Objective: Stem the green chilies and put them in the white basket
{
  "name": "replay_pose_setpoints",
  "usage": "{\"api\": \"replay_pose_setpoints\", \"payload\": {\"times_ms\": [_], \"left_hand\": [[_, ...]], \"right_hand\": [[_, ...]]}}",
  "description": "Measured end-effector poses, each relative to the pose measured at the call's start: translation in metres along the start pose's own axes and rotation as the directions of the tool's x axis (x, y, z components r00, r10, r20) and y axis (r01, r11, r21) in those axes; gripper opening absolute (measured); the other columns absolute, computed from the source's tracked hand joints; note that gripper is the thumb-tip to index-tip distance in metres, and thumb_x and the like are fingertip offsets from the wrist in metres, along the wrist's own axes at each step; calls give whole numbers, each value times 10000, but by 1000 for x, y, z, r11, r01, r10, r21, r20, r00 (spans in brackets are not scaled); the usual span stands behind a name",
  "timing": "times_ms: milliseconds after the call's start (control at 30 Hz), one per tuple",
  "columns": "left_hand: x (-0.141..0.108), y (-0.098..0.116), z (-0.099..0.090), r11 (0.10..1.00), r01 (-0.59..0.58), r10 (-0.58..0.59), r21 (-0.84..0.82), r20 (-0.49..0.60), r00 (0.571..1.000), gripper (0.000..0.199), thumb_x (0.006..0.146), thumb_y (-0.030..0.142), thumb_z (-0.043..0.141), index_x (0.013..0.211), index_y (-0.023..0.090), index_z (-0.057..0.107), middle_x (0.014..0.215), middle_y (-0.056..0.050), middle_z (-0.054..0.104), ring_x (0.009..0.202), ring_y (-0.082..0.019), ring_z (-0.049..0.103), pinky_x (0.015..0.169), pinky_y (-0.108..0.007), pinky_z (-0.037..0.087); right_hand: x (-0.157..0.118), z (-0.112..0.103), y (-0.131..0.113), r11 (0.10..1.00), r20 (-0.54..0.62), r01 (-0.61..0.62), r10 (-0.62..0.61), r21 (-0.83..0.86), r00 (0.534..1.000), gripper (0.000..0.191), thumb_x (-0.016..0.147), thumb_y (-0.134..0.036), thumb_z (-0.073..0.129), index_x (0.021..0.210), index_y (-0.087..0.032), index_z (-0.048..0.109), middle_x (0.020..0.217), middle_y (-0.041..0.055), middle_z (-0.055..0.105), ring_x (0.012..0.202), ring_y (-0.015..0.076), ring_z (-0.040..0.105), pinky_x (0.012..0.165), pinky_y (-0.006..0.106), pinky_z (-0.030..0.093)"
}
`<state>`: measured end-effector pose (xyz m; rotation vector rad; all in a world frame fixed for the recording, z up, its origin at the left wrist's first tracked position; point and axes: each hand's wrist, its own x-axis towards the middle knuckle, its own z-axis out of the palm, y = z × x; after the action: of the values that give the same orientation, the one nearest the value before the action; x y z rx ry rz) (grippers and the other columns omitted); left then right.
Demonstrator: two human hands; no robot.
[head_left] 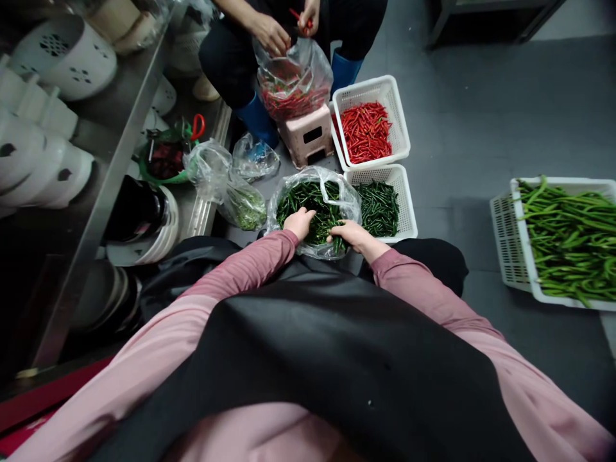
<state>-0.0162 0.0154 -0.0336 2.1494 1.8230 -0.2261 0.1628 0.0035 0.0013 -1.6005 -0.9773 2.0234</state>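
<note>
Between my knees sits a clear plastic bag (353, 204) with its mouth spread wide, full of green chillies (314, 196). Over the bag's left side is my left hand (298, 223), its fingers curled down at the chillies; whatever they grip is hidden. At the right side my right hand (350, 235) is closed round a few green chillies, their tips showing below the fingers. Touching the bag on the right is a white plastic basket (408, 208) of loose green chillies.
Opposite, a person's hands (272, 33) work over a bag of red chillies (293, 99) on a stool (308, 131). A basket of red chillies (366, 131) stands beside it. Long green peppers fill a basket (517, 240) at right. A metal shelf (108, 144) runs along the left.
</note>
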Motion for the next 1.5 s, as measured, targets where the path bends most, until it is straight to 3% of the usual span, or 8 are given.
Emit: {"api": "replay_pose_setpoints", "payload": {"times_ms": [300,567,700,833,1000,1200,1367,1500], "left_hand": [[14,1,5,976,-191,182,108,86,980,330,910,224,348,1184,249,531,1140,-128,491,1000,-213,537,791,-327,441],[-9,-12,-12,948,-224,207,-228,-94,974,203,859,296,495,993,217,626,995,-59,548,880,-155,573,762,-260,446],[-20,-7,-27,729,-71,76,-681,-22,997,145,809,260,560,903,156,596,693,4,554,594,-101,556,594,-230,469],[-34,0,-37,462,48,125,-886,119,985,139,771,246,600,851,144,553,536,58,487,442,-69,487,473,-202,435],[-46,14,-44,462,49,207,-886,161,965,135,751,251,620,790,162,526,482,76,462,378,-58,450,413,-181,391],[-50,28,-34,450,115,58,-886,157,986,141,803,274,537,718,179,479,395,86,400,301,-66,386,333,-176,306],[-47,38,-28,260,233,-147,-937,200,969,170,789,270,559,705,186,438,400,101,366,293,-52,362,321,-161,245],[-43,40,-36,86,350,-240,-933,321,916,179,787,264,557,705,186,419,406,100,356,279,-43,330,320,-160,179]], "right_hand": [[2,0,6,997,-3,79,-79,-3,997,42,561,-109,577,584,-141,563,530,-3,587,480,104,507,490,220,424],[11,2,6,988,-69,153,-152,14,986,59,584,-126,623,606,-137,570,519,-27,555,503,94,496,529,221,415],[7,6,1,980,13,96,-99,175,995,141,664,-201,685,624,-135,566,541,-18,566,509,91,516,558,224,446],[-1,7,-9,942,88,-46,18,333,996,131,795,-220,614,705,-128,590,496,-19,554,438,81,482,481,212,432],[3,6,-12,930,124,-187,155,316,980,135,782,-168,611,666,-130,552,488,-3,570,449,107,523,464,223,439],[4,10,-9,961,-74,224,-215,160,974,134,700,-194,635,811,-154,571,705,3,630,656,139,588,658,266,487],[-7,17,-9,800,-231,499,-582,-333,779,213,728,-319,608,877,-168,598,863,48,625,866,192,562,801,290,446],[-17,18,-13,685,-153,612,-706,-395,691,211,719,-285,620,900,-178,608,955,68,615,984,213,536,901,305,397]]}}
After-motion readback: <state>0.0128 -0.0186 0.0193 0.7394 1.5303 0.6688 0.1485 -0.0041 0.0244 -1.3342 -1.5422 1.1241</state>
